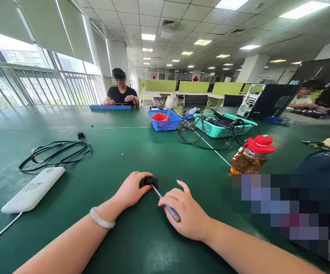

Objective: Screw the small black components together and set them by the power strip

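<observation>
In the middle of the green table (119, 228), my left hand (133, 190) grips a small black block-shaped part (154, 182) between thumb and fingers. What kind of part it is I cannot make out. My right hand (183, 211) is closed around a screwdriver (169, 209) with a translucent handle and a thin metal shaft. The shaft points up and left, and its tip meets the near side of the black part. A pale bangle circles my left wrist.
To the left lie a white power bank (35, 190) with a cable, a looped black cord (53, 154) and another small black piece (81, 135). Ahead stand a blue basket (166, 125) and a teal basket (219, 131) with cables. A red-capped bottle (250, 160) is at right. A person (122, 93) sits opposite.
</observation>
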### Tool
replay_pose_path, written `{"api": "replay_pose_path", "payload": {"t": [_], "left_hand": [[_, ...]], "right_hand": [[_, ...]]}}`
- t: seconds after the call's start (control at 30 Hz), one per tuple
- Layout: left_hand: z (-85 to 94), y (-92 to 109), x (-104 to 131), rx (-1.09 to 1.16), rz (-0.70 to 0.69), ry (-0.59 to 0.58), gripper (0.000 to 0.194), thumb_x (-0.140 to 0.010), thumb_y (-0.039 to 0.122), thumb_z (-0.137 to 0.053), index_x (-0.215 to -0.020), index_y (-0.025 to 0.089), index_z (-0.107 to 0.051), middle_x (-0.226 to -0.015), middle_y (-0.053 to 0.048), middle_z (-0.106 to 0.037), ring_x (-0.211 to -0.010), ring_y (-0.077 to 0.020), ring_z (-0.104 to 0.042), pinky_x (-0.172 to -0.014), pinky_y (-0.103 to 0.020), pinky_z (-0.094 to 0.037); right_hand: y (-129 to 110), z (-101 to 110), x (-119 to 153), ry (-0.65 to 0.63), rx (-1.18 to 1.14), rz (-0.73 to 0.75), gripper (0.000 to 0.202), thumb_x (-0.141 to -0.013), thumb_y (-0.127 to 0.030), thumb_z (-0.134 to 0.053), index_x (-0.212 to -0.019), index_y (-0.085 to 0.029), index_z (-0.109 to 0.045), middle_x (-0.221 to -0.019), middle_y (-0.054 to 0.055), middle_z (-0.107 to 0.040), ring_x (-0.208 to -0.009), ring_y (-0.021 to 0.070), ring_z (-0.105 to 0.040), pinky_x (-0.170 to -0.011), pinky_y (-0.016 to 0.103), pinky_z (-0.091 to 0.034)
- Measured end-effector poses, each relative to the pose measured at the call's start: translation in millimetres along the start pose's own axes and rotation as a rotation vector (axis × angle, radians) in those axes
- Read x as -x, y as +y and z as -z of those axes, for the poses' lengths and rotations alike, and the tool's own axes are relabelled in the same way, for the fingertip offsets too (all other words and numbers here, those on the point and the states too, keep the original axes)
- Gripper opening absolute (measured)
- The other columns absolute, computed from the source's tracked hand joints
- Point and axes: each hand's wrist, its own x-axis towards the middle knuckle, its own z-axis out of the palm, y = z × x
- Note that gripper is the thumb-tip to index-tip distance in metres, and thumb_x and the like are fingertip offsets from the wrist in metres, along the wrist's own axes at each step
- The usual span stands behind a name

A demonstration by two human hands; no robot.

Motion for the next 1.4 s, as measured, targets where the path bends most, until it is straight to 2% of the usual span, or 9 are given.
{"api": "replay_pose_path", "payload": {"t": [0.5,1.4], "left_hand": [[0.0,-2.3,-0.9,-0.01,-0.022,0.023,0.043,-0.079,0.031,-0.06,-0.121,0.025,-0.06,-0.117,-0.007,-0.066,-0.113,-0.0252,-0.057,-0.1,-0.04,-0.044],[-0.3,-2.9,-1.9,-0.012,-0.03,0.025,0.038,-0.079,0.031,-0.061,-0.117,0.027,-0.063,-0.115,-0.005,-0.067,-0.112,-0.025,-0.057,-0.1,-0.04,-0.044]], "right_hand": [[-0.6,2.1,0.7,0.021,0.033,0.02,0.019,-0.085,-0.013,-0.05,-0.097,-0.024,-0.059,-0.088,-0.002,-0.066,-0.085,0.0142,-0.059,-0.112,0.054,-0.016],[-2.6,3.1,0.8,0.021,0.049,0.03,0.019,-0.085,-0.013,-0.05,-0.097,-0.025,-0.058,-0.087,-0.002,-0.066,-0.084,0.0145,-0.059,-0.111,0.055,-0.017]]}}
